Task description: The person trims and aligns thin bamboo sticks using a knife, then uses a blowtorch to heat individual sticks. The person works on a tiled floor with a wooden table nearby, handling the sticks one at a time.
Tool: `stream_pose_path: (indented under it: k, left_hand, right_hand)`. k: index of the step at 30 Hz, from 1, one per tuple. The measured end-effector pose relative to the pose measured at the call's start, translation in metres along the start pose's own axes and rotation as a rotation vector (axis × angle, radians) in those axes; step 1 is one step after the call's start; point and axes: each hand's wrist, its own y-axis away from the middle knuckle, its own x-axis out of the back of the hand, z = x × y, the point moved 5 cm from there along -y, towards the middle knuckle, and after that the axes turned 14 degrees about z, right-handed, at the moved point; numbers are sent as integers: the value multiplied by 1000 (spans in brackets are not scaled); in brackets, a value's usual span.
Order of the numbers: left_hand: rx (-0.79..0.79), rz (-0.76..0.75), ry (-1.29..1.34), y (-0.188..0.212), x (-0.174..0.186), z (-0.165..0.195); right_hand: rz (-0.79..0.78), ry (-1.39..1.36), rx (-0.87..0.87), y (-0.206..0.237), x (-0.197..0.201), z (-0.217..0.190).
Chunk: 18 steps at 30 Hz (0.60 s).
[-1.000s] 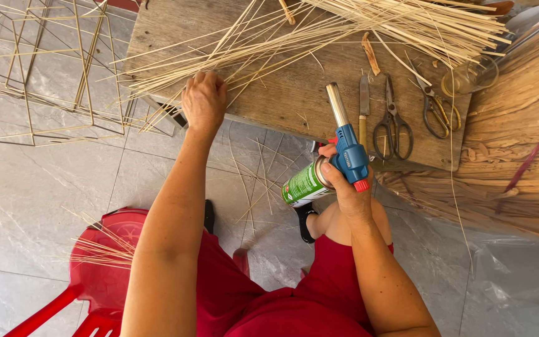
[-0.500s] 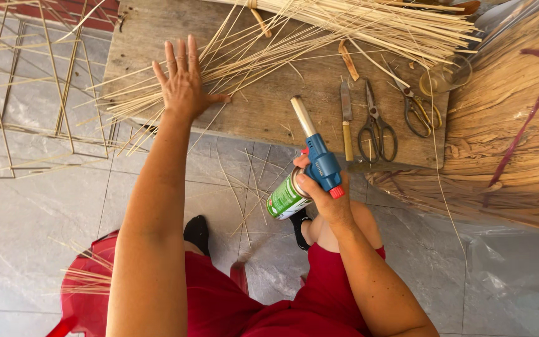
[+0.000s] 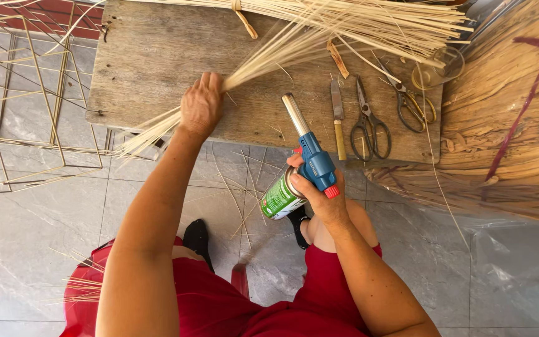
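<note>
- Bamboo strips [image 3: 263, 59], a thin pale bunch, lie fanned across the grey wooden tabletop [image 3: 151, 62] in the upper middle of the frame, and my left hand [image 3: 201, 105] has them gathered in a closed grip near the tabletop's front edge.
- Half a second ago that hand lay flat with its fingers spread on the strips; now it is clenched round them, so the loose fan is pulled into one bundle. I judge the bundle is now held steady enough to be worked on.
- My right hand [image 3: 319, 196] is closed on a gas torch [image 3: 304, 165]: blue head, metal nozzle pointing up towards the tabletop, green canister angled down to the left. It sits in the lower middle of the frame, nearer the tabletop's edge than before, well apart from the bundle. I see no flame.
- On the right part of the tabletop lie a knife [image 3: 338, 118] and two pairs of scissors [image 3: 369, 122], side by side.
- A clear glass cup [image 3: 439, 67] stands at the tabletop's upper right corner; what it holds I cannot tell.
- Thin wire frames [image 3: 26, 93] rest on the tiled floor [image 3: 20, 206] at the left.
</note>
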Motion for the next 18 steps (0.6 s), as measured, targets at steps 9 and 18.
stream_pose_path:
  k: [9,18]
  left_hand:
    - [-50,312,253,-59,76,55]
    - [409,-574,559,-34,-36,32]
  right_hand:
    - [8,-16,14,3,14,-1]
    - [-15,-10,57,3,14,-6]
